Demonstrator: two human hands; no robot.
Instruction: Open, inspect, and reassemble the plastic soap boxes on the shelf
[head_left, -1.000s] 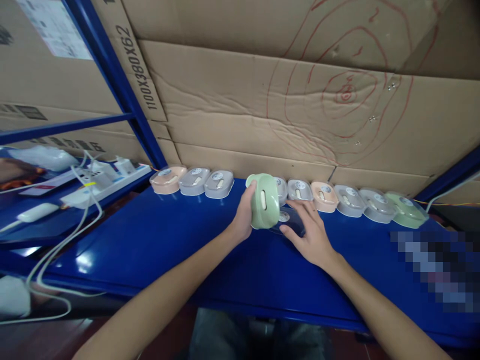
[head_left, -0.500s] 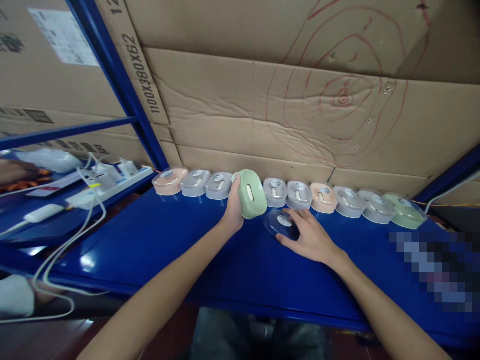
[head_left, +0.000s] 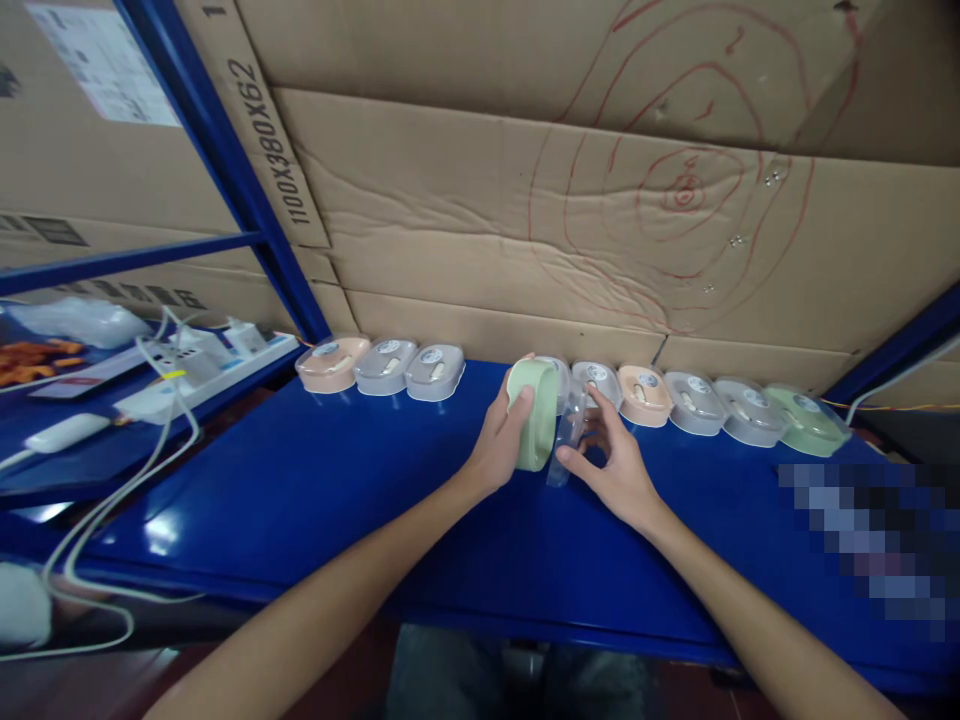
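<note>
half a second earlier the clear lid (head_left: 568, 440) lay flat on the blue shelf (head_left: 315, 480) under the right hand (head_left: 611, 462); it is now lifted on edge and brought against the open side of the green box (head_left: 534, 425), which has shifted rightward and turned so that its base faces the left hand (head_left: 504, 440). the left hand is closed around the green box, thumb on its near rim and fingers behind, holding it tilted just above the shelf in front of the row of lidded boxes (head_left: 675, 400). the right hand pinches the clear lid between thumb and fingertips, the remaining fingers loosely spread. three more lidded boxes (head_left: 382, 365) stand to the left along the cardboard wall (head_left: 465, 220), well apart from both hands.
</note>
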